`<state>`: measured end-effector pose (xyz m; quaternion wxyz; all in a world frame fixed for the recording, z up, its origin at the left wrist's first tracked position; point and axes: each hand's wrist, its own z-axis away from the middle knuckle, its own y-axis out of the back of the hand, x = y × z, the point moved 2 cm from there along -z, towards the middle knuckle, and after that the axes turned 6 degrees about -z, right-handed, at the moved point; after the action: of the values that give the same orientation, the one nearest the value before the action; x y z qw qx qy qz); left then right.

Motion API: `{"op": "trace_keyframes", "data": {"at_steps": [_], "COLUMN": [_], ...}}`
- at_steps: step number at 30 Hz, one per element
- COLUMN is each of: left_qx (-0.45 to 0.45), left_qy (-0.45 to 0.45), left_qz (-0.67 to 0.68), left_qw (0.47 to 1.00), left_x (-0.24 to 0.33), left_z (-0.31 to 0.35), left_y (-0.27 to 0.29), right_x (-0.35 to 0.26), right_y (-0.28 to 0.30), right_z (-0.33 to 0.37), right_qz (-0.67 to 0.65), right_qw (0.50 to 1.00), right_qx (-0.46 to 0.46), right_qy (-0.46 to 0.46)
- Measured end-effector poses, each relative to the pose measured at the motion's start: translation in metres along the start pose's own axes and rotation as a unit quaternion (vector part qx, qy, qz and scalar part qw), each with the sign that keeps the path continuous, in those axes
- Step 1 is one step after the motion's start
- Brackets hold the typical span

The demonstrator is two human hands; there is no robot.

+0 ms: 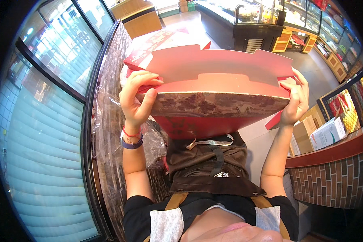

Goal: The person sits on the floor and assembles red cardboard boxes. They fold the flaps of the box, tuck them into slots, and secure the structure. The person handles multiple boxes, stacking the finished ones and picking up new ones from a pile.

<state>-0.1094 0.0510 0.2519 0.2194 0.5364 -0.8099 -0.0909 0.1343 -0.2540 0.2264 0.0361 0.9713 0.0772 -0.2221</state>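
A large red cardboard gift box (pixel 209 126) with a dark patterned band is held up in front of my body. Its top stands open, with a pale red flap (pixel 226 64) with notched edges rising at the far side. My left hand (pixel 139 94) grips the box's left top corner, thumb on the near side and fingers curled over the edge. At the right top corner, my right hand (pixel 295 97) pinches the side edge in the same way. The box's inside is hidden from this view.
Red and white printed packaging (pixel 165 40) is stacked beyond my left hand. Clear plastic wrap (pixel 153 141) lies below my left wrist. Glass windows (pixel 48 141) with blinds run along the left. A counter (pixel 330 155) with cartons stands at right; display cases (pixel 258 20) are farther off.
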Motion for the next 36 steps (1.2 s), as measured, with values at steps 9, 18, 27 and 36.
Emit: {"op": "trace_keyframes", "data": {"at_steps": [9, 18, 27, 36], "left_qx": [0.033, 0.079, 0.086, 0.088], "left_qy": [0.005, 0.010, 0.015, 0.028], "left_qz": [0.020, 0.026, 0.044, 0.015], "left_qw": [0.999, 0.996, 0.995, 0.996], "left_x": [-0.001, 0.004, 0.005, 0.007], "left_z": [0.010, 0.021, 0.024, 0.021], "left_y": [0.000, -0.003, -0.003, 0.002], "right_x": [-0.011, -0.016, -0.020, -0.014], "right_y": [0.005, 0.011, 0.007, 0.017], "right_z": [-0.007, 0.001, 0.004, 0.006], "right_qz": [0.061, 0.022, 0.035, -0.135], "right_qw": [0.997, 0.999, 0.999, 0.988], "right_qx": [-0.040, -0.035, -0.007, -0.021], "right_qy": [0.026, 0.017, -0.011, -0.076]}}
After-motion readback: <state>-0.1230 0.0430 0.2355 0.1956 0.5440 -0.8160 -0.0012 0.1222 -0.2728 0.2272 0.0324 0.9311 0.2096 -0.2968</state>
